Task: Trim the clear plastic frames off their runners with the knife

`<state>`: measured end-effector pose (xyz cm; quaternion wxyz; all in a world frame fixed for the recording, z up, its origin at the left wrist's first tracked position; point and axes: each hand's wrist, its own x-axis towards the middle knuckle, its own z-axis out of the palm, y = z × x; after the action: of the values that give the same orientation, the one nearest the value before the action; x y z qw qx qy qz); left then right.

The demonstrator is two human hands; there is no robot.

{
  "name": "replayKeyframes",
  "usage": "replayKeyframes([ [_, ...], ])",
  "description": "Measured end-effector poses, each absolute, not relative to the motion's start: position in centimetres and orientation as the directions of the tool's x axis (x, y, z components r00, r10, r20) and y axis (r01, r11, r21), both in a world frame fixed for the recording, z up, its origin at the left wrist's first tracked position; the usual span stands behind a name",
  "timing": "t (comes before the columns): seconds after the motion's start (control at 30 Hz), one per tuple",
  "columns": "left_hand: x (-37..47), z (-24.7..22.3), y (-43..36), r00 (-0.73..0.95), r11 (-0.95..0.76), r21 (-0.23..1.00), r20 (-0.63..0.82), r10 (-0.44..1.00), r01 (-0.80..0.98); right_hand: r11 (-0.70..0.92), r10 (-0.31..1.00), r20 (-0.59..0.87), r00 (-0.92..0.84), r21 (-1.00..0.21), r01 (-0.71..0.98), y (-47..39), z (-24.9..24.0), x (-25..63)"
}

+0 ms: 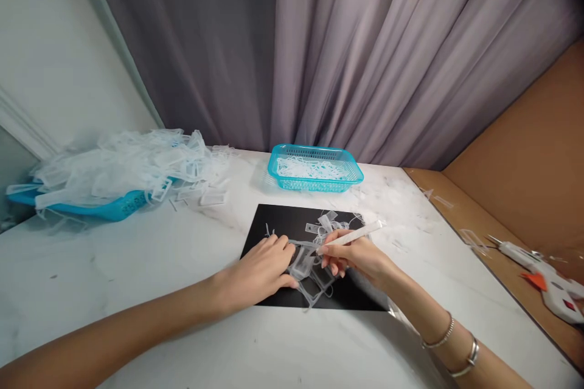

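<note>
Two hands met over a black mat [269,216]: the left hand [267,264] lay part open, thumb spread from its curved fingers, at the left edge of the clear plastic pieces [302,266]; whether it gripped one was hard to tell. Closed around one white pen-like tool [358,235], the right hand [353,255] leaned over their right side. Those pieces lay inside the mat's edges, near its front edge. White table [228,349] showed between the mat and one blue basket [314,185] behind, and along the front. One heaped blue tray [109,208] stood left; one glue gun [559,292] lay beyond the table's right edge. Two bracelets [468,361] circled the right forearm.
</note>
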<state>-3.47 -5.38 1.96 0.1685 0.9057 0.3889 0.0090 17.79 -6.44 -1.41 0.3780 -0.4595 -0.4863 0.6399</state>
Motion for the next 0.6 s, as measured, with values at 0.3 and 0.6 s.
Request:
replayKeyframes([
  [0.3,-3.8,1.1,-4.3,0.587,-0.393,0.532,-0.264,0.765,0.750,-0.310,0.930,-0.290,-0.227,-0.949,-0.057,-7.3,-1.8,16.8],
  [0.6,-3.8,0.8,-3.0,0.642,-0.238,0.713,-0.370,0.672,0.660,-0.303,0.936,-0.269,-0.228,-0.944,-0.128,-7.4,-2.1,16.2],
])
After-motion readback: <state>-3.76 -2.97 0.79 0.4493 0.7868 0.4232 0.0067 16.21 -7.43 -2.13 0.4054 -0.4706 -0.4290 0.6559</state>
